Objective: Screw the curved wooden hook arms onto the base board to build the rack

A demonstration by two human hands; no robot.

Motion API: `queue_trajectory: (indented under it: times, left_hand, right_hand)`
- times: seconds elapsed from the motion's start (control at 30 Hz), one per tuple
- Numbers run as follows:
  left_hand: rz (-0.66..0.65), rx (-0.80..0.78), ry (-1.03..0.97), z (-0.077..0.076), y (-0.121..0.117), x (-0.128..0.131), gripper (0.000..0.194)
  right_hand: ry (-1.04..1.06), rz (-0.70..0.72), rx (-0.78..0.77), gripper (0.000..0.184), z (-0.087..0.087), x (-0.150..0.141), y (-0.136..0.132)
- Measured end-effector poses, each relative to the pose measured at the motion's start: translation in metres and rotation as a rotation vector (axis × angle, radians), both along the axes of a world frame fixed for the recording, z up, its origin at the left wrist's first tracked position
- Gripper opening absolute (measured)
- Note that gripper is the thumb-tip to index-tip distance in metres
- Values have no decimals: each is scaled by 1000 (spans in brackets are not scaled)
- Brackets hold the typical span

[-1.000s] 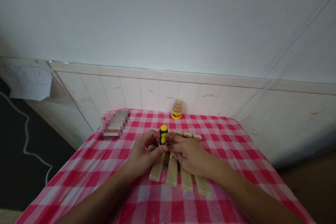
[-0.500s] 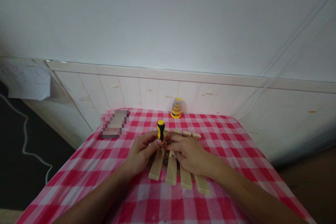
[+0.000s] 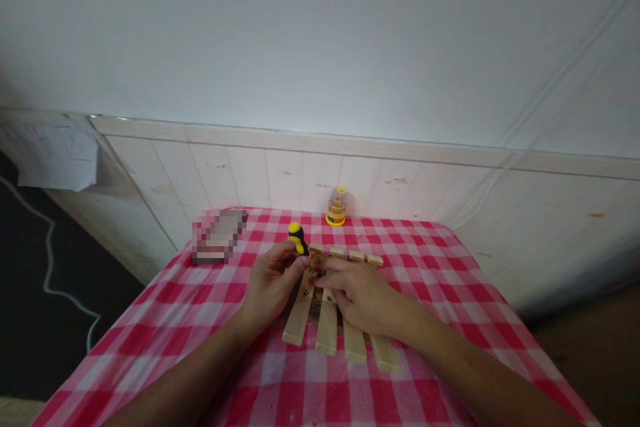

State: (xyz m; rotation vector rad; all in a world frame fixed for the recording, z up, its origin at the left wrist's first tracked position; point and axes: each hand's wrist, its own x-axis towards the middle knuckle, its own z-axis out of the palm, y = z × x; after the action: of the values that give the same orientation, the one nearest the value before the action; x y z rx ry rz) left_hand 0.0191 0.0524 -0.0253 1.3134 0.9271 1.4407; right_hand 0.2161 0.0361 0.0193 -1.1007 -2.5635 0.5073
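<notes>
My left hand (image 3: 273, 283) is closed on a screwdriver (image 3: 299, 238) with a yellow and black handle. Its handle leans to the left, and the tip is down by my right fingertips, partly hidden. Under both hands lie several pale wooden slats (image 3: 327, 327), side by side, forming one piece. A dark screw or hole (image 3: 306, 292) shows on the leftmost slat. My right hand (image 3: 363, 293) lies across the slats with its fingers bent together beside the screwdriver's shaft; what they pinch is too small to make out.
A yellow bit case with a clear cover (image 3: 337, 207) stands at the back of the table, near the panelled wall (image 3: 285, 177). A blurred-out flat object (image 3: 220, 237) lies at the back left. A red and white checked cloth (image 3: 200, 327) covers the table.
The screwdriver has gone from upright to tilted left, and its tip has lifted off the dark spot on the leftmost slat toward my right fingertips. My right hand has hardly moved.
</notes>
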Motion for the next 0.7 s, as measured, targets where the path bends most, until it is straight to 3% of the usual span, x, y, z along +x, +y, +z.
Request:
queue_trajectory:
  times: [0.27, 0.7]
  left_hand:
    - [-15, 49, 109, -2, 3, -2, 10]
    - [-27, 66, 121, -2, 3, -3, 11]
  right_hand:
    - [-13, 4, 5, 43, 0, 0, -1]
    - [-28, -3, 14, 42, 3, -1, 0]
